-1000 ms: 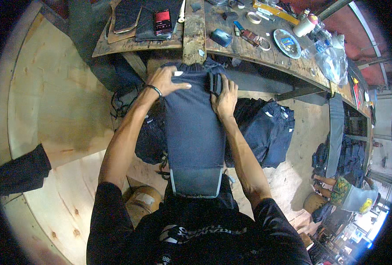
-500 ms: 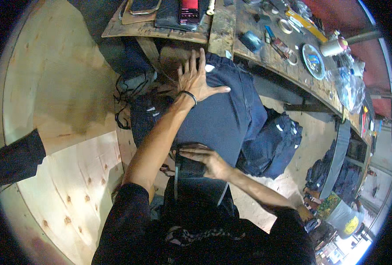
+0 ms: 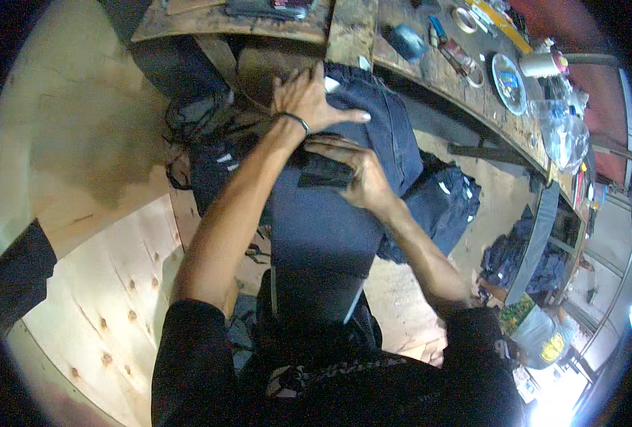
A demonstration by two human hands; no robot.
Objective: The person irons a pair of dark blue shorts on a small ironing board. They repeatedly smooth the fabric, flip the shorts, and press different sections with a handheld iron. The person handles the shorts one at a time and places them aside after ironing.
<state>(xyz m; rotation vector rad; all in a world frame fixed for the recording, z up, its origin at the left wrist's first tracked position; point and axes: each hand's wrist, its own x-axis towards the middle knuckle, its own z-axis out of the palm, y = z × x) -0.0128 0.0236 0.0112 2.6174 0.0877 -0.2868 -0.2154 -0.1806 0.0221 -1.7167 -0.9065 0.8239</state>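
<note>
Dark navy trousers (image 3: 323, 228) lie stretched out in front of me, with the waistband at the far end and a white label (image 3: 331, 84) there. My left hand (image 3: 305, 103) rests flat near that waistband, fingers spread, and wears a dark wristband. Just nearer, my right hand (image 3: 362, 171) is closed around a small black rectangular piece (image 3: 323, 174) against the cloth. Its fingers reach over the top edge and its thumb sits at the near side. I cannot tell what kind of thing the piece is.
More dark trousers (image 3: 440, 203) are heaped to the right. A worn wooden bench (image 3: 415, 71) carries a blue-rimmed dish (image 3: 508, 84), tape rolls, a thread cone (image 3: 542, 65) and plastic bags. Plywood panels (image 3: 81, 142) stand at left. Another person (image 3: 543, 334) is at the lower right.
My right hand has slid away from me along the trousers, from the near end up to beside my left hand. The left hand stays spread near the waistband. The view has shifted slightly.
</note>
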